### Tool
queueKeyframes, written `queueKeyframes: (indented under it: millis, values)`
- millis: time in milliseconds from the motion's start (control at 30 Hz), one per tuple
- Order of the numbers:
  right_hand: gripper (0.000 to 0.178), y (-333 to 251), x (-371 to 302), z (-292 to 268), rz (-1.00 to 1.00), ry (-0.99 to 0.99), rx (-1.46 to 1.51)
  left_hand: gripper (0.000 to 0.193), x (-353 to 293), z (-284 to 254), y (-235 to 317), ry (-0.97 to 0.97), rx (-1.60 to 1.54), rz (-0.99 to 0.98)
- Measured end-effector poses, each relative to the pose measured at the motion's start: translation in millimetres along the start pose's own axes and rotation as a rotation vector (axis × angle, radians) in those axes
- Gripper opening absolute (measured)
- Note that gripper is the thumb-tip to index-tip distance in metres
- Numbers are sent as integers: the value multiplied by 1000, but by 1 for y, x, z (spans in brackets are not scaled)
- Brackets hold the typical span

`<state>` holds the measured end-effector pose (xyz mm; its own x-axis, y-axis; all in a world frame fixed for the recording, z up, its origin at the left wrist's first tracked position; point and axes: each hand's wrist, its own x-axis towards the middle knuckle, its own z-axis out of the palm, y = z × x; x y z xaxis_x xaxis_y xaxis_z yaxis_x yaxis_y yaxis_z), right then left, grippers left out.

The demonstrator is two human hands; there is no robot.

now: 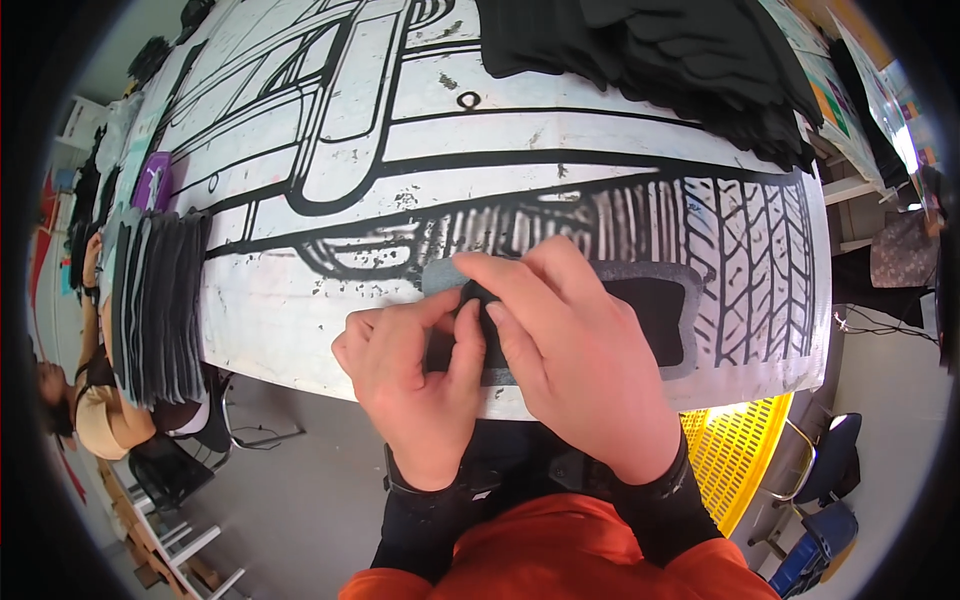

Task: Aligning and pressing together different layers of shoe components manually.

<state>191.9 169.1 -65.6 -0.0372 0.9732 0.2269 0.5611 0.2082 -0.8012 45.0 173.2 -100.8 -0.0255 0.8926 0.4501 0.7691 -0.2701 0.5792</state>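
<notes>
At the table's near edge lies a flat rectangular piece [678, 290] with rounded corners, its grey border framing a black middle. Both my hands bend over it. The thumb and fingers of my left hand [408, 372] pinch a small fold of black cloth [479, 293] near the piece's left part. My right hand [580, 345] closes on the same fold from the other side, its thumb and forefinger close to the left fingertips. My palms and fingers cover much of the piece's middle and lower edge, so how the fold joins it is hidden.
The white table [270, 330] carries a bold black line drawing. Black cloth pieces [660, 60] are heaped at the far right. A row of grey-and-black pieces [160, 310] stands at the left, near a purple container [153, 182]. A yellow basket [735, 455] sits below right; a person [110, 420] is at far left.
</notes>
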Motion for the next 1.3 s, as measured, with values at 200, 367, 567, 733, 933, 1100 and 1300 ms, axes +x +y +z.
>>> queueKeyframes:
  millis: [200, 367, 567, 733, 933, 1100, 1300]
  values:
    - [22, -3, 5, 6, 15, -94, -102, 25, -1, -5, -4, -14, -22, -9]
    - [11, -4, 7, 9, 57, -68, -144, 27, 1, -15, 0, -90, -68, 2]
    - [8, -5, 9, 10, 67, -87, -172, 27, -14, -38, -25, 62, -196, -131]
    - [7, -6, 9, 8, 97, -114, -192, 20, -19, -37, -23, -18, -150, -181]
    - [8, -4, 10, 9, 93, -109, -155, 16, -12, -31, -18, -110, 42, -79]
    - [8, -5, 10, 8, 91, -111, -160, 17, -12, -31, -19, -112, 43, -66]
    - [9, -5, 10, 13, 86, -88, -173, 21, -11, -30, -20, -116, 46, -54]
